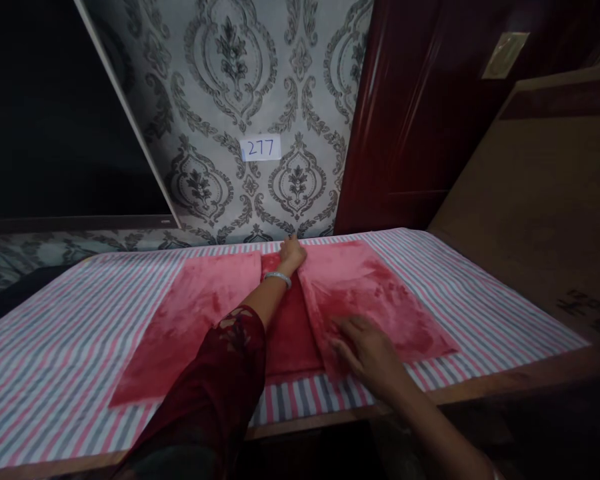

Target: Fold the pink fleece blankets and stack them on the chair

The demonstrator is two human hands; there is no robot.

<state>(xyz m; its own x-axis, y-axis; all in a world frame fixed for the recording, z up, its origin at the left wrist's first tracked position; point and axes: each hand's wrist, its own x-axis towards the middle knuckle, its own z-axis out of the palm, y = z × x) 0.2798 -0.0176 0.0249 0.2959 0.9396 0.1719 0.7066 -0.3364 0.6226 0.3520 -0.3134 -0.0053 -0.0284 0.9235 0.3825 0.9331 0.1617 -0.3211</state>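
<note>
A red plush cloth (380,293) lies across the table with its left and right sides folded inward. Between the two folded edges a darker red strip shows. My left hand (293,255), a bracelet on its wrist, reaches to the far side and is closed on the far end of the right flap's inner edge. At the near end of that same edge is my right hand (370,350), its thumb and fingers closed around the cloth and a little blurred. The left flap lies flat, partly hidden behind my left sleeve.
A striped sheet (45,360) covers the table, whose wooden front edge (505,380) shows. A large dark screen (65,120) stands at left, a cardboard box (545,187) at right. Behind are patterned wallpaper (215,100), a label reading 277 (261,147) and a dark red panel (405,120).
</note>
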